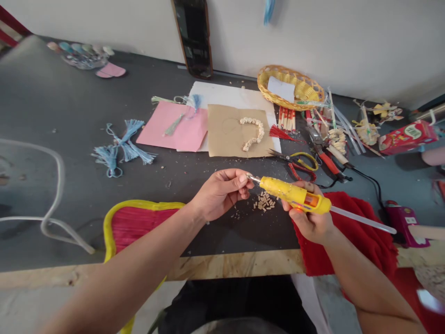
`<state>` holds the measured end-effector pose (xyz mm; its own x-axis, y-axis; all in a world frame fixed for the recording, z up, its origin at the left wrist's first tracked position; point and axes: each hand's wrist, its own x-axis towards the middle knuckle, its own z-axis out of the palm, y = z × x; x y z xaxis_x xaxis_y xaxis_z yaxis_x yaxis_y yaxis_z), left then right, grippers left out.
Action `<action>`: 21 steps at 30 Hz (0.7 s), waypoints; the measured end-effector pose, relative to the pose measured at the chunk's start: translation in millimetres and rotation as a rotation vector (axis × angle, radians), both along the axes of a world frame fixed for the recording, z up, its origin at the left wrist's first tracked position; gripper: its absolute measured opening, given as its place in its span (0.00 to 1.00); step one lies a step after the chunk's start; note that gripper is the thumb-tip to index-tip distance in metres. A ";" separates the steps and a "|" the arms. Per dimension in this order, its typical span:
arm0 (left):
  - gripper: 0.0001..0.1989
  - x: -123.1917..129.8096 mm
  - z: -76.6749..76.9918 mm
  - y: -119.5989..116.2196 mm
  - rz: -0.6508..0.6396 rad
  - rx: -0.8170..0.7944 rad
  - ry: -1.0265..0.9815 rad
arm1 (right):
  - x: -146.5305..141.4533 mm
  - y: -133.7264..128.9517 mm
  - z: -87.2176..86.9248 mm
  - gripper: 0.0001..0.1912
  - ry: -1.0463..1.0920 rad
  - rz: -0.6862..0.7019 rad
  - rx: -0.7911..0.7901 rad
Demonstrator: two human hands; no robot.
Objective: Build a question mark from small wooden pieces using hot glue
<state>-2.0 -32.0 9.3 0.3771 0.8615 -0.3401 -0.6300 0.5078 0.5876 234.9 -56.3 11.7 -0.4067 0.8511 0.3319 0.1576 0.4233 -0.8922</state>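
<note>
My right hand [311, 218] is wrapped round a yellow glue gun [285, 191], its nozzle pointing left and a clear glue stick [363, 220] coming out of its back. At the nozzle tip, my left hand [225, 192] is closed in a pinch; whatever its fingertips hold is too small to make out. Small pale wooden pieces [264, 202] lie in a pile below the gun. Beyond the hands, a brown paper sheet [222, 134] carries a curved row of cream pieces [259, 132] and a faint drawn line.
Scissors [301, 167], pliers [327, 160] and a soldering-type tool lie right of the paper. Behind them stands a wicker basket [309, 90]. Blue tassels [130, 141] and pink paper [163, 125] are at left. A red cloth [358, 241] hangs over the front edge.
</note>
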 end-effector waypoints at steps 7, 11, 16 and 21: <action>0.11 0.3 1.0 0.4 -0.007 0.010 -0.007 | 1.6 1.0 0.3 0.14 -0.024 0.012 0.042; 0.11 0.1 1.5 0.4 0.002 0.003 -0.004 | -0.7 1.5 1.8 0.18 0.016 0.015 0.001; 0.11 -0.4 1.3 0.3 0.014 0.000 0.004 | -0.8 1.8 1.9 0.16 0.004 0.021 0.005; 0.11 0.2 1.7 0.7 0.026 0.009 0.015 | -1.3 1.4 3.4 0.18 0.017 0.025 -0.011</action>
